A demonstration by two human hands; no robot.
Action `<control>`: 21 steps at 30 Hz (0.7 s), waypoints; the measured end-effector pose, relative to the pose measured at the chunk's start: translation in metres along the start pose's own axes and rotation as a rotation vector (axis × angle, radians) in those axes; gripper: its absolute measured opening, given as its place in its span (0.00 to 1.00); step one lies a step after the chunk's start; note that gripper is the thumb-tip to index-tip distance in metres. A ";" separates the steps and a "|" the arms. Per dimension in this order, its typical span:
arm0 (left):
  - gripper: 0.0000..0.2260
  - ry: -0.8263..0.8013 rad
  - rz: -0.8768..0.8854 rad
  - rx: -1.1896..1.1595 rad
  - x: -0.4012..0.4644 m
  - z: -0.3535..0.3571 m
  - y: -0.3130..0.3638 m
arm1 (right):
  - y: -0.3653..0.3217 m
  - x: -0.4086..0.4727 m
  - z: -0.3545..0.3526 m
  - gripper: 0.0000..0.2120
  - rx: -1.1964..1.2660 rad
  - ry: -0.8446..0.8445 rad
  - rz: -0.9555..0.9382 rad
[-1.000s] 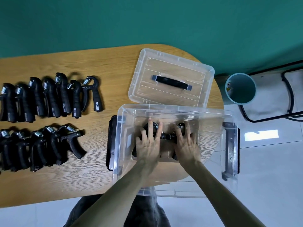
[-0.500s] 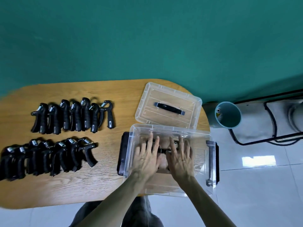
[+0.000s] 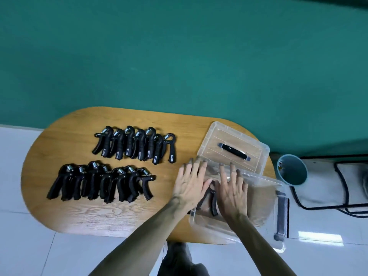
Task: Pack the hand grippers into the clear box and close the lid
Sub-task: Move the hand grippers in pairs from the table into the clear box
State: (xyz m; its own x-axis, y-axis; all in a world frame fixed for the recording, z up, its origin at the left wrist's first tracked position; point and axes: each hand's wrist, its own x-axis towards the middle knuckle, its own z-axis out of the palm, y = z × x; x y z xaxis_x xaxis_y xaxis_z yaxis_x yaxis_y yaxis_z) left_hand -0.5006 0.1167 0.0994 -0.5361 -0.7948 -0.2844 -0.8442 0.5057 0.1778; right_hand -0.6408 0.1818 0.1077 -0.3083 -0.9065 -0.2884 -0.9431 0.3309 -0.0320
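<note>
teal wall backs an oval wooden worktop [image 3: 59,206] on pale floor tiles. both hands lie flat with fingers spread wide, holding nothing: the left hand [image 3: 189,185] over the near-left corner of the clear box [image 3: 264,198], the right hand [image 3: 233,191] just beside it, inside the box. between them, low in the box, a black hand gripper [image 3: 210,200] shows. beyond the fingertips rests the clear lid [image 3: 233,149], its black handle upward. well to the left of the left hand lie two rows of hand grippers [image 3: 103,182]. right of the box stands a teal bin [image 3: 292,170].
</note>
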 end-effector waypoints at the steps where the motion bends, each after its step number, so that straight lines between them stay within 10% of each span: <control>1: 0.32 -0.001 -0.019 -0.003 -0.004 -0.002 -0.014 | -0.013 0.001 -0.002 0.29 -0.011 0.000 -0.005; 21: 0.31 -0.167 -0.378 -0.122 -0.083 0.020 -0.258 | -0.270 0.027 0.047 0.27 -0.106 -0.037 -0.278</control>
State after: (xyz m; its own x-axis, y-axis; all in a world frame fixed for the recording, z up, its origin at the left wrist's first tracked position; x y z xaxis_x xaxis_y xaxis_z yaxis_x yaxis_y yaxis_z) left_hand -0.2382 0.0596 0.0580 -0.1899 -0.8464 -0.4976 -0.9806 0.1384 0.1387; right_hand -0.3884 0.0800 0.0633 -0.0339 -0.9478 -0.3171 -0.9991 0.0405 -0.0145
